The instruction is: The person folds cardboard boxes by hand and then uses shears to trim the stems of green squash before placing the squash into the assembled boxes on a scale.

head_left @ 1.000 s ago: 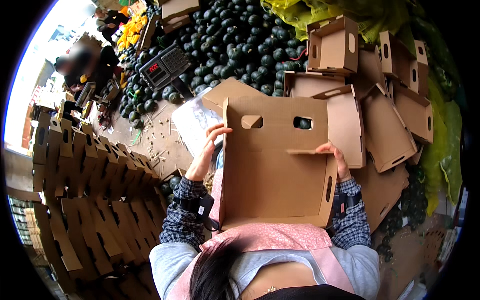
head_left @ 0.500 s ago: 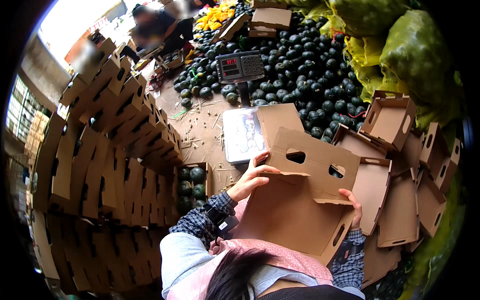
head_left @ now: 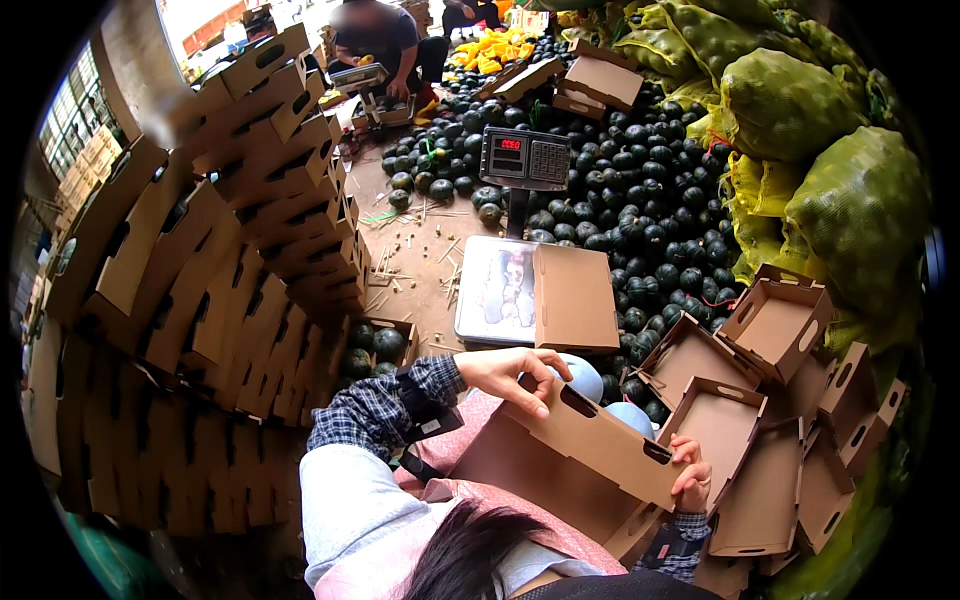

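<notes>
A brown cardboard box (head_left: pixel 500 455) lies across my lap, its far end panel (head_left: pixel 600 434) standing folded up with two handle slots. My left hand (head_left: pixel 515 378) grips the panel's left top corner, thumb on the near face and fingers over the edge. At the right end of the same panel, my right hand (head_left: pixel 692 475) has its fingers curled round the corner. Two light-blue rounded shapes (head_left: pixel 583 380) show just beyond the panel. Past them, a flat piece of cardboard (head_left: pixel 577 298) lies on the right part of a platform scale (head_left: pixel 497 290).
Tall stacks of cardboard boxes (head_left: pixel 190 290) rise at my left, beside a box of dark green squashes (head_left: pixel 388 344). A large heap of squashes (head_left: pixel 650 200) spreads beyond the scale. Open trays (head_left: pixel 735 425) and full yellow-green mesh sacks (head_left: pixel 855 215) stand at right. A person (head_left: pixel 375 50) crouches far off.
The box's far panel, earlier leaning outward, is now folded up and over toward me. Both hands have moved onto its top edge. The whole view has shifted.
</notes>
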Tool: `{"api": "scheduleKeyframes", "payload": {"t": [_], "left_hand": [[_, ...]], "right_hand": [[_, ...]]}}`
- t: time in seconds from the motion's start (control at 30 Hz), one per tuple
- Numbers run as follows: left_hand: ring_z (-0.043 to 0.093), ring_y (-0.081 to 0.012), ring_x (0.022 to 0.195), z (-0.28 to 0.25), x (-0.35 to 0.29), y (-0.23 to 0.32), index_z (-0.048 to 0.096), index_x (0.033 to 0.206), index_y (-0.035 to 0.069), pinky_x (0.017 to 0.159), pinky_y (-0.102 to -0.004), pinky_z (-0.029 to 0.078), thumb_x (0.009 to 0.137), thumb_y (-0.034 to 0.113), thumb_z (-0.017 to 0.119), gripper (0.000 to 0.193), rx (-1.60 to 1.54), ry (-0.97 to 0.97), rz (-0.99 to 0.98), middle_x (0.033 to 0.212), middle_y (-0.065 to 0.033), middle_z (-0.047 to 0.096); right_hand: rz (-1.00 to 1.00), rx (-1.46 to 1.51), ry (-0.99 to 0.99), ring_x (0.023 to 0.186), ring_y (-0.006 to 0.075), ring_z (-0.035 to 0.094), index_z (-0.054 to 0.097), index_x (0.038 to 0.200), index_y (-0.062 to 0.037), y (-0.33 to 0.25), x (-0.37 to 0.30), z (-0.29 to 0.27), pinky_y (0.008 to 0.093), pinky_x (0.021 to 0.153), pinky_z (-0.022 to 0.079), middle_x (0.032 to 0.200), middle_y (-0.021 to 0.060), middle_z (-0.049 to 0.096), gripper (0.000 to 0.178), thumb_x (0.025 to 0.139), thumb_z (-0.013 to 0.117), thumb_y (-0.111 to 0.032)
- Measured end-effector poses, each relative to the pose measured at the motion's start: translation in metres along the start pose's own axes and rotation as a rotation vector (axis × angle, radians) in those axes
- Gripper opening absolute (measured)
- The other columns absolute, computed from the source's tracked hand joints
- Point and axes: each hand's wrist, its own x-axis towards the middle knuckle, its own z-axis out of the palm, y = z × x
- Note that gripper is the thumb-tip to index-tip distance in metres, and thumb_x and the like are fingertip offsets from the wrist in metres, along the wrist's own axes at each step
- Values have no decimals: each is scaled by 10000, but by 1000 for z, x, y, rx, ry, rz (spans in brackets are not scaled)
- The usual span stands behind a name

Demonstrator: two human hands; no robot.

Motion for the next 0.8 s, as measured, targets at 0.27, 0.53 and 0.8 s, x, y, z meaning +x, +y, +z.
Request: {"api": "scheduleKeyframes", "payload": {"t": [0.27,0.53,0.8], "left_hand": [[637,-276,594,25,55,13,524,975,72,497,-387,498,772,251,617,287,1294,-247,-22,690,-108,607],[634,-233,736,-61,15,81,511,1063,110,568,-358,524,816,120,519,247,1599,93,-55,854,-90,573],[594,-382,909,-212,-169,16,548,1171,88,736,-452,482,771,85,610,405,1458,647,-774,973,-189,634]], "right_hand": [[-91,-1624,-374,781,231,575,563,890,-51,-36,58,60,433,866,382,754,86,566,384,629,745,-265],[-158,-1058,-350,922,226,563,545,1120,-88,-107,154,52,386,920,374,947,78,593,456,721,732,-207],[474,-1255,-492,953,313,614,527,1143,-72,32,218,-4,376,808,489,1013,176,633,563,690,739,-330]]}}
